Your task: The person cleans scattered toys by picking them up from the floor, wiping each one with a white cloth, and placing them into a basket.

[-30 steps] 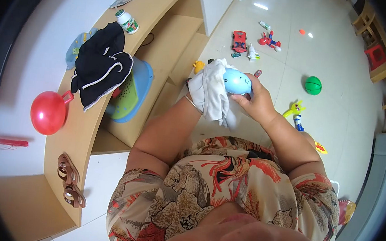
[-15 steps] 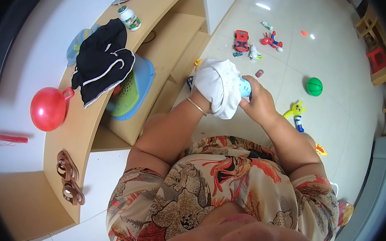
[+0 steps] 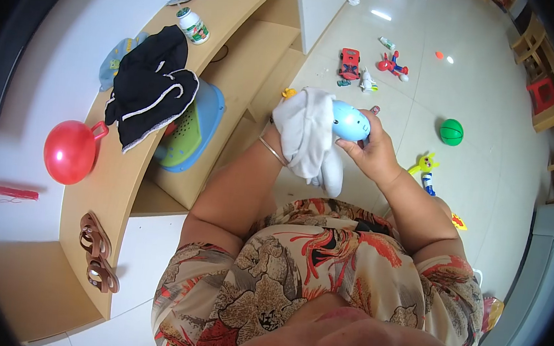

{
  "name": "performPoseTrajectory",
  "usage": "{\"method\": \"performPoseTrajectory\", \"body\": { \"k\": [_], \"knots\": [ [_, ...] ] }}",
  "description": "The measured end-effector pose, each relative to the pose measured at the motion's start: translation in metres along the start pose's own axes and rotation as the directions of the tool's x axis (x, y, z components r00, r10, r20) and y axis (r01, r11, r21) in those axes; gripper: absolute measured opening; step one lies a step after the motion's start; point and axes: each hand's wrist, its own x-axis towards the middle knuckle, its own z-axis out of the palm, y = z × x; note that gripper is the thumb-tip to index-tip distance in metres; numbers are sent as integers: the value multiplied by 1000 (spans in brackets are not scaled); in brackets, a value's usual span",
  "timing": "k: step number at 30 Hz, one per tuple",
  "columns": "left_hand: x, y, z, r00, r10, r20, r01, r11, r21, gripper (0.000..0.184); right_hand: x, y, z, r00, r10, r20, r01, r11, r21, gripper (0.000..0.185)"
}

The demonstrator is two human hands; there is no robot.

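Observation:
A white cloth (image 3: 305,126) is bunched over my left hand (image 3: 276,136), which grips it from the left; the fingers are hidden under its folds. Part of the cloth hangs below. My right hand (image 3: 375,145) is closed on a blue rounded toy (image 3: 350,121) with small dark markings, thumb below and fingers on its far side. The toy's left end touches the cloth's edge, and both are held up in front of me, above the floor.
On the left, a wooden cabinet (image 3: 86,203) carries a black garment (image 3: 147,85), a white bottle (image 3: 193,26), a red ball (image 3: 70,152) and brown sandals (image 3: 96,250). Floor toys include a red car (image 3: 349,64), a Spider-Man-like figure (image 3: 393,66) and a green ball (image 3: 451,132).
More of the blue toy now shows outside the cloth. My left hand and the cloth have shifted slightly left and down, and the cloth hangs lower.

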Motion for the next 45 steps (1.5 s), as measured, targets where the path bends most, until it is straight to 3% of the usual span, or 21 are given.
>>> {"method": "performPoseTrajectory", "body": {
  "k": [1, 4, 6, 7, 8, 9, 13, 16, 19, 20, 21, 22, 24, 25, 27, 34, 35, 36, 39, 42, 45],
  "knots": [
    [-1, 8, 2, 998, 28, -50, -30, 998, -47, 18, 1, -2, -2, 1000, 3, 22, -2, 998, -62, 62],
    [-3, 4, 0, 959, -236, 155, 279, 713, -643, 15, -1, -3, -5, 999, -32, 44, 40, 976, -216, 63],
    [5, -5, -3, 887, -243, 392, 460, 406, -790, 18, -1, -3, -6, 996, -73, 45, 83, 948, -306, 64],
    [2, -7, -3, 888, -242, 391, 459, 406, -790, 18, -2, -4, -6, 994, -95, 46, 105, 941, -320, 63],
    [1, 7, -4, 975, -109, 196, 197, 831, -520, 23, -2, -4, -7, 992, -117, 47, 126, 934, -334, 63],
    [0, 14, -4, 990, 116, 83, -110, 991, -70, 27, -3, -3, -7, 992, -118, 47, 127, 934, -335, 63],
    [0, 9, -12, 982, -28, 188, 73, 969, -235, 24, -5, 0, -5, 993, -116, 1, 114, 975, -188, 63],
    [1, 5, -17, 957, 129, 261, -147, 988, 51, 28, -4, 0, -6, 991, -136, -6, 133, 977, -170, 63],
    [1, 10, -19, 942, 128, 309, -165, 982, 96, 29, -2, -4, -8, 989, -145, 17, 146, 969, -197, 63],
    [-2, 5, -17, 950, -66, 306, 181, 912, -368, 28, -1, -5, -9, 988, -150, 36, 155, 962, -227, 62],
    [-4, 0, -15, 892, -231, 390, 451, 531, -717, 27, -1, -5, -9, 988, -150, 35, 154, 962, -227, 62],
    [-4, -6, -15, 891, -232, 390, 452, 531, -717, 27, -1, -4, -9, 986, -164, 43, 170, 956, -241, 62],
    [-1, -12, -16, 822, -144, 551, 556, -10, -831, 28, -2, -3, -8, 983, -177, 55, 185, 950, -251, 62],
    [-3, -12, -16, 823, -146, 549, 554, -11, -833, 28, -3, -3, -8, 982, -178, 55, 186, 950, -249, 62],
    [-5, -8, -17, 890, -124, 439, 453, 359, -816, 29, -3, -2, -8, 982, -182, 57, 190, 950, -248, 62],
    [2, 8, -15, 870, -244, 429, 493, 481, -725, 19, -3, -3, -8, 986, -155, 63, 165, 961, -220, 61],
    [5, 17, -18, 967, 102, 232, -54, 977, -204, 20, -3, -3, -8, 985, -161, 68, 172, 954, -243, 61],
    [7, 22, -20, 822, 476, 313, -569, 673, 472, 22, -4, -3, -8, 985, -160, 68, 172, 955, -243, 61],
    [4, 22, -26, 858, 205, 471, -430, 789, 439, 40, -5, -2, -8, 982, -167, 92, 186, 944, -273, 61],
    [3, 10, -23, 897, 79, 435, -229, 924, 305, 33, -6, -2, -6, 986, -98, 132, 129, 959, -253, 62],
    [-1, -1, -20, 935, 254, 247, -305, 932, 194, 24, -6, 2, -3, 995, -49, 83, 44, 997, 63, 58]
  ]
}}
